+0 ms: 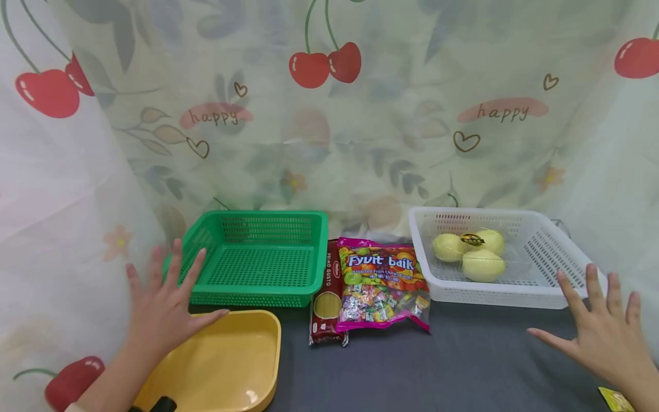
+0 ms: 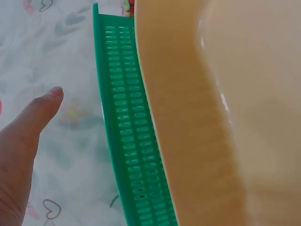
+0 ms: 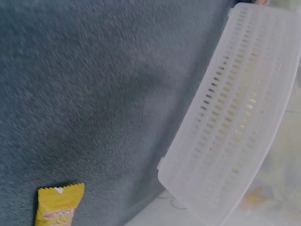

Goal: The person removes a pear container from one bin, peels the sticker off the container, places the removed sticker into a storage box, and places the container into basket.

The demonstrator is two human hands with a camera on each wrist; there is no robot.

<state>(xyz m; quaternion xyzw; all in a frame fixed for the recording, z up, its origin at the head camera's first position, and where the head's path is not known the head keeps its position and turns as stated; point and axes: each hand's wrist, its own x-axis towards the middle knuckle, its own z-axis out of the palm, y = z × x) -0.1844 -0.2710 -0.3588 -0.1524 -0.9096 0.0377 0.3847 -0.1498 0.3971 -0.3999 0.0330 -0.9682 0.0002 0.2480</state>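
Note:
My left hand (image 1: 165,312), fingers spread and holding nothing, hovers over the left side of a yellow plastic tray (image 1: 229,360), overlapping the front left of a green basket (image 1: 257,299). In the left wrist view only my thumb (image 2: 35,115) shows, apart from both containers. On the right, my right hand (image 1: 599,332) is spread and bare, near the front right corner of a white basket (image 1: 494,296). That basket holds several pale yellow round fruits (image 1: 483,265) in clear packaging with a dark label. No part of this hand shows in the right wrist view.
Between the baskets lie a bag of fruit chewy candy (image 1: 383,286) and a dark red spaghetti packet (image 1: 328,306), partly under it. A small yellow snack packet (image 3: 59,207) is on the dark tabletop (image 1: 412,372) at the right front. A printed curtain (image 1: 370,143) closes the back and sides.

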